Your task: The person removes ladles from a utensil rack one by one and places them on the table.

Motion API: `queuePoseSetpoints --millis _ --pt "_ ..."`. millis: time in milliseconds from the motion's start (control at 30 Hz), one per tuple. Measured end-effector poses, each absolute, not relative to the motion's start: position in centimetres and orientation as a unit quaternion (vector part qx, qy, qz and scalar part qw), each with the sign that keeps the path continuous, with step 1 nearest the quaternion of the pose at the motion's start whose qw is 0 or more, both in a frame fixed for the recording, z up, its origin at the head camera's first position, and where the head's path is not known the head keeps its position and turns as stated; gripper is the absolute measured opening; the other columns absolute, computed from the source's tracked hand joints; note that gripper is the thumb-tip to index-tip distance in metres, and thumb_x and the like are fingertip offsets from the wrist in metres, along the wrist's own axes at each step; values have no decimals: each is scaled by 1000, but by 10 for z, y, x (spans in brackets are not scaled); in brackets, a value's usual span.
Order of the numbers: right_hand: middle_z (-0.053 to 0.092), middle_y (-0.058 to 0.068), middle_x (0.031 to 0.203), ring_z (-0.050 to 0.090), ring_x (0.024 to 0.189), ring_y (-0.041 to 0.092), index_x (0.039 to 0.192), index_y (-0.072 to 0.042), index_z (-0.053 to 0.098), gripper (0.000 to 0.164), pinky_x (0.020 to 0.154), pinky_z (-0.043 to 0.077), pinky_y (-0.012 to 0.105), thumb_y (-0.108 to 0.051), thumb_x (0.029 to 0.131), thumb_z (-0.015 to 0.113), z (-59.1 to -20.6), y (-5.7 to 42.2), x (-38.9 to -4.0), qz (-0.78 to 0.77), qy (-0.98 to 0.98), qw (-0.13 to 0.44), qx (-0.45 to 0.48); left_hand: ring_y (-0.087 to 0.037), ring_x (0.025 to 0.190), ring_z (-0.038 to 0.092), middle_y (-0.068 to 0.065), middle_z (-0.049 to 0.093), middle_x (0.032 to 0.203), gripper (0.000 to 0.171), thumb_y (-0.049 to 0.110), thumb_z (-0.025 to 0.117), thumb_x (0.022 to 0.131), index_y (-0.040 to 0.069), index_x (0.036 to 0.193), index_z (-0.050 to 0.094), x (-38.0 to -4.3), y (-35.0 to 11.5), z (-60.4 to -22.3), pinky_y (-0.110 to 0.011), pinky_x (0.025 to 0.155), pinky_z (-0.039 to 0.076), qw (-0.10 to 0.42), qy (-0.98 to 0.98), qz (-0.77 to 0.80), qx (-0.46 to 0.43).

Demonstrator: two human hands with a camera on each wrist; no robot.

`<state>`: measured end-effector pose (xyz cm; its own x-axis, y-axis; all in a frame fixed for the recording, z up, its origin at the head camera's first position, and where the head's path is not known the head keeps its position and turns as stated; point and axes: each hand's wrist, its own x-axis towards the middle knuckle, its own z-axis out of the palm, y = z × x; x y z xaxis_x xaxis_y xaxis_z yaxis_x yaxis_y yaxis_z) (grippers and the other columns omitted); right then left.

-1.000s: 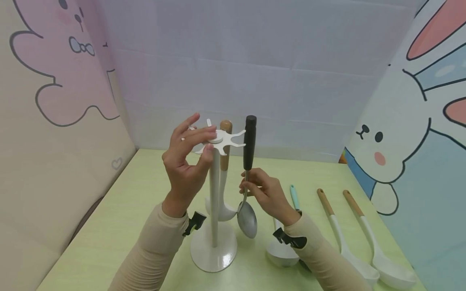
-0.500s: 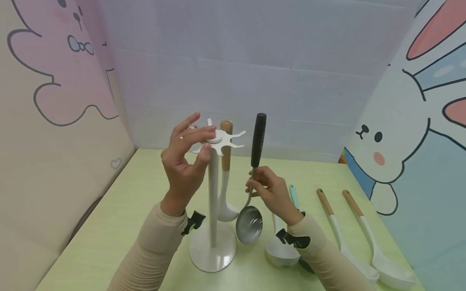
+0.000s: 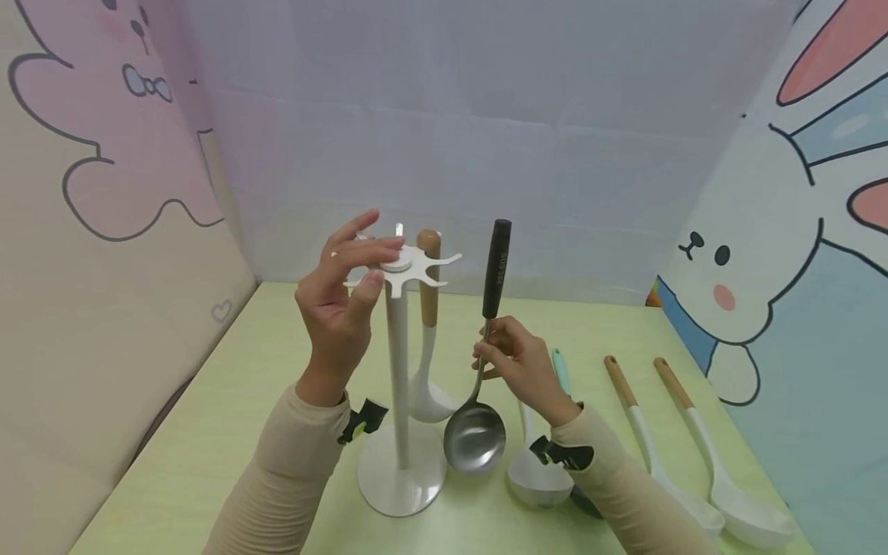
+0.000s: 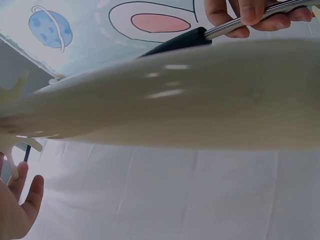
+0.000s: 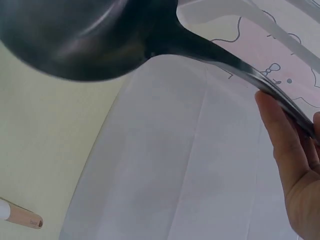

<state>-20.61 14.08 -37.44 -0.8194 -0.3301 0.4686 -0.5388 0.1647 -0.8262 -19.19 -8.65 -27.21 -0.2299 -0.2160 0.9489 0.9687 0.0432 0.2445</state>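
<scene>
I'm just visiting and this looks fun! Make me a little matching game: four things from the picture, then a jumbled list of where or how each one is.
1. metal ladle
2. left hand
3. turquoise handle
4. white stand

A. upright on a round base
B. partly hidden by the right arm
C. held in the right hand
D. at the hooked top

Pairs: 1-C, 2-D, 3-B, 4-A

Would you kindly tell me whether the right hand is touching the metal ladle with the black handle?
Touching: the head view shows the right hand pinching the black-handled metal ladle by its slim shaft.
</scene>
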Motion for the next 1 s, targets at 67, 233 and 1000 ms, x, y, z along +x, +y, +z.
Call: queuePoseSetpoints --millis 67,233,1000 --pt "70 19 86 71 73 26 106 3 56 12 58 59 36 4 95 61 -375 141 -206 580 -759 79 286 -41 118 58 3 75 97 24 10 53 82 -7 86 70 -192 -89 -272 -58 105 35 490 -514 -601 -367" --pt "69 19 85 72 73 28 105 3 55 13 57 59 37 4 94 62 -379 140 -207 580 -763 56 280 -38 119 57 1 76 98 23 9 53 82 -2 88 73 -192 -92 -272 -56 107 34 468 -506 -620 -374" --pt "69 18 86 71 74 38 105 6 52 13 57 59 41 2 96 60 -402 138 -218 579 -778 -55 237 -39 118 55 -5 76 94 34 2 45 80 12 86 78 -194 -103 -268 -55 106 32 347 -441 -724 -402"
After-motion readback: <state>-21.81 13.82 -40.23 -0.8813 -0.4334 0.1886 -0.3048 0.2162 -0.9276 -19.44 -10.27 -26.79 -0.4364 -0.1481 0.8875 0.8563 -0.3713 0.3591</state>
